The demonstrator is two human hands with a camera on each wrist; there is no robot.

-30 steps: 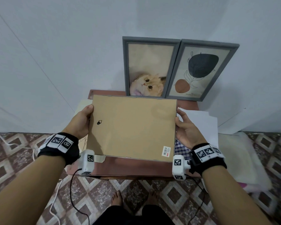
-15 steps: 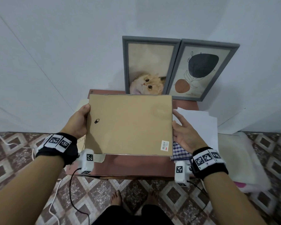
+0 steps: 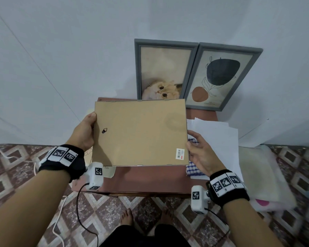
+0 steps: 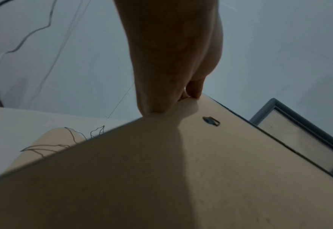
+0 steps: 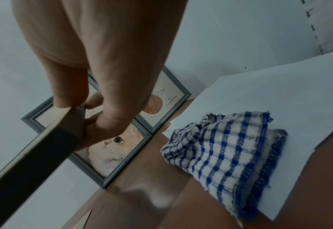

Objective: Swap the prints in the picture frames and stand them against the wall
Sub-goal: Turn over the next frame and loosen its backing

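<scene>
Both hands are gripping a third frame (image 3: 140,132) back-up above the table (image 3: 150,179), left hand (image 3: 84,132) and right hand (image 3: 200,154) at opposite edges; keeping it level should be protecting the near-standing frames.

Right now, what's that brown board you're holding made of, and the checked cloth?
The board looks like matte fibreboard or stiff card: flat, plain tan, no shine, with a small metal hanger and a barcode sticker. The cloth looks like woven cotton: blue and white checks, a bumpy weave, frayed edges. Both hands, left and right, hold the board's edges.
</scene>
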